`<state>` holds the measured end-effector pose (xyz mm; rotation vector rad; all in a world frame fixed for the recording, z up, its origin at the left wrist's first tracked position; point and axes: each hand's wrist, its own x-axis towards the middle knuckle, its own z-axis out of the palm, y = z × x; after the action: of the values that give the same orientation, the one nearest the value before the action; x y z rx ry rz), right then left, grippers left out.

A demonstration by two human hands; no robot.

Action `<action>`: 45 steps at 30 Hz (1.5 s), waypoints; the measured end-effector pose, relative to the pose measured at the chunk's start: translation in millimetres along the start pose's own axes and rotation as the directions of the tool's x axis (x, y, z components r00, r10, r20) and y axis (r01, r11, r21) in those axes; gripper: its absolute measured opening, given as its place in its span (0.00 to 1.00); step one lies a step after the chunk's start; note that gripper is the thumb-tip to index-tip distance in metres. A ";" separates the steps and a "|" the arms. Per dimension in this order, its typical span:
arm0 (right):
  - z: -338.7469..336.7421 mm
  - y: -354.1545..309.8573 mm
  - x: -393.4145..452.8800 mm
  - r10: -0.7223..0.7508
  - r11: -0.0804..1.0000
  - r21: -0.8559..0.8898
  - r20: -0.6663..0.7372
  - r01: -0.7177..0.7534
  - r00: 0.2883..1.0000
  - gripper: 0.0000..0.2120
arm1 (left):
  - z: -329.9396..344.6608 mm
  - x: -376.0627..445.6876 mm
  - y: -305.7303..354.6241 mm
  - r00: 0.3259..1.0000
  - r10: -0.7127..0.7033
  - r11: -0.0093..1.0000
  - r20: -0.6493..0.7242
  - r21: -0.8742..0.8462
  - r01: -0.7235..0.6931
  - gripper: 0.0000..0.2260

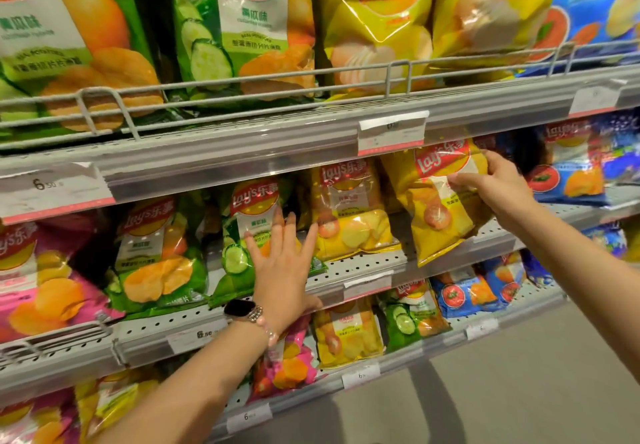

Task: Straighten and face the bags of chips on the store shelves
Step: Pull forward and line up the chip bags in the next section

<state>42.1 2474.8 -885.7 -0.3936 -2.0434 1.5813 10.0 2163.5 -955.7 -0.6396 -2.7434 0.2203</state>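
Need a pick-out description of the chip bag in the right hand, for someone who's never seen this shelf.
Find the grey perforated middle shelf, below the wire-railed top one. Along its row of upright bags, go right past the green cucumber bags to the yellow ones. The target is the glossy yellow chip bag gripped by the right hand: the only one tilted and overhanging the shelf edge.

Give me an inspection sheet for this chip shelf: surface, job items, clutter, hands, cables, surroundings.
Surface: perforated grey middle shelf, bare patches between bags.
Job's things: yellow bag tilted, overhanging the shelf edge; green cucumber bag upright, facing out.
Clutter: nothing seen.
Grippers: right hand grips the yellow bag's upper part; left hand lies flat, fingers straight, against the green cucumber bag.
Cables: nothing seen.
Surroundings: top shelf's wire rail, price tags, grey floor.
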 end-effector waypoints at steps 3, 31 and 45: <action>7.4 16.9 13.8 0.045 0.999 0.014 -0.005 -0.045 0.999 0.22 | 1.4 -0.8 -0.7 1.000 0.008 1.000 -0.011 0.001 -0.008 0.56; 74.5 83.9 -18.3 -0.297 0.806 -0.564 -0.122 0.180 0.947 0.38 | 16.2 4.4 -6.2 0.999 -0.011 1.000 -0.039 -0.002 0.011 0.58; 83.9 97.5 -18.5 -0.358 0.770 -0.598 -0.117 0.223 0.926 0.40 | 12.9 0.8 -6.2 0.997 0.062 0.997 -0.052 0.048 -0.060 0.54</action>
<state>1.7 2424.3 -998.5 -0.4166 -2.2368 0.6678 2.4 2157.4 -966.3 -0.7068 -2.6622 0.2760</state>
